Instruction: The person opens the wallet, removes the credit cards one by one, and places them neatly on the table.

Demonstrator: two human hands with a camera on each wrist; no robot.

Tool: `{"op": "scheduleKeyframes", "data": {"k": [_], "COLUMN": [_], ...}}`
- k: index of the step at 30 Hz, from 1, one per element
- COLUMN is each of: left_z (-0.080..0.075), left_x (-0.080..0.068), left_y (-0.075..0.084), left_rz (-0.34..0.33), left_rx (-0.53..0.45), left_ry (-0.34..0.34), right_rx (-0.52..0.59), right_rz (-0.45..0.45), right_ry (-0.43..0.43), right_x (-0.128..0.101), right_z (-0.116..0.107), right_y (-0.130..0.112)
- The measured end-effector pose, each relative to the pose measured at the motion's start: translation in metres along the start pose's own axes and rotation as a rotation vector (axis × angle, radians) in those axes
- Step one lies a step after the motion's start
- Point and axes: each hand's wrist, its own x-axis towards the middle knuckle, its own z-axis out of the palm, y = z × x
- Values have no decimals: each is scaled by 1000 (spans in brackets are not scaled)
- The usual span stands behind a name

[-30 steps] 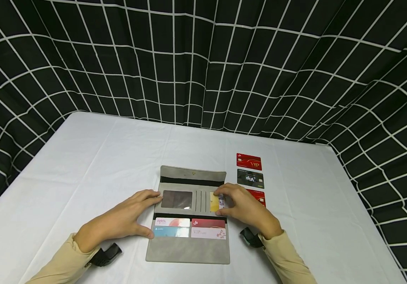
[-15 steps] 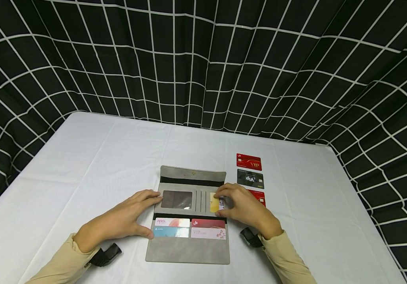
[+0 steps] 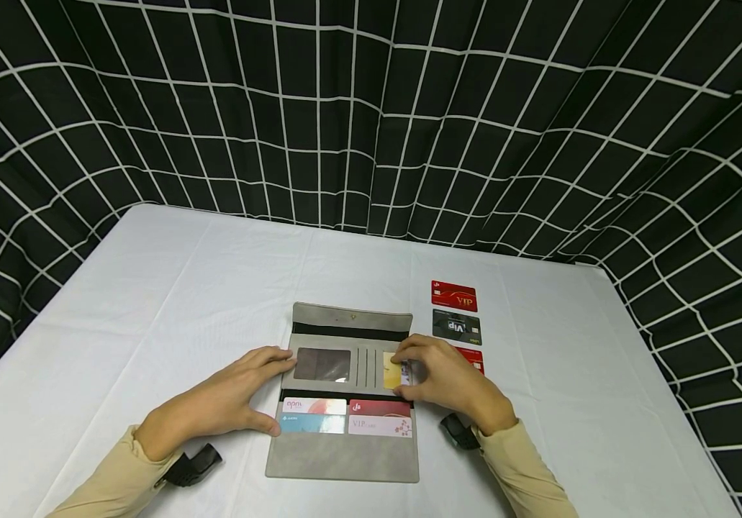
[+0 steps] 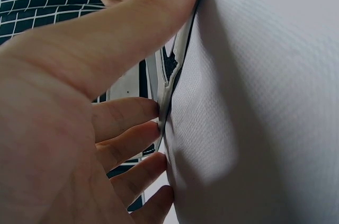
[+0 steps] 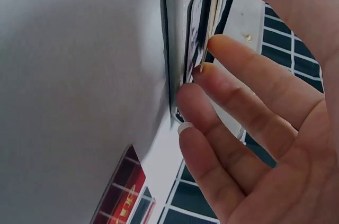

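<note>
White cloth covers the table, backed by a black curtain crossed with white lines. On the cloth lies a grey wallet, opened flat with its flap away from the person. Its near row of slots already carries four cards, two on the left and two on the right, seated so only their upper strips show.

The left hand lies flat along the wallet's left edge, fingers straight and pressing it down beside the clear window pocket; the left wrist view shows the fingertips meeting the wallet's edge. The right hand pinches a yellow card between thumb and fingers at the upper right slot. The card is only partly in; most of its yellow face is outside the slot, so by my reading this insertion is under way, not done.

To the right of the wallet three loose cards wait in a column on the cloth: a red card farthest away, a dark card below it, and another red card half hidden behind the right hand. Those three appear to be what is left.
</note>
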Motion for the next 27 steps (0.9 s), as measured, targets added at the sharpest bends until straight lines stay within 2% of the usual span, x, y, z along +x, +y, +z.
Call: {"op": "scheduleKeyframes", "data": {"k": [11, 27], "left_z": [-1, -1], "left_x": [-1, -1], "left_y": [1, 0], "left_rz": [-6, -9], "left_rx": [-4, -8], "left_ry": [-7, -7], "right_rx": [76, 94], "right_rz": [24, 112], "right_ry": [-36, -91], "right_x": [-2, -5], "right_z": [-5, -3], "right_y": [9, 8]}}
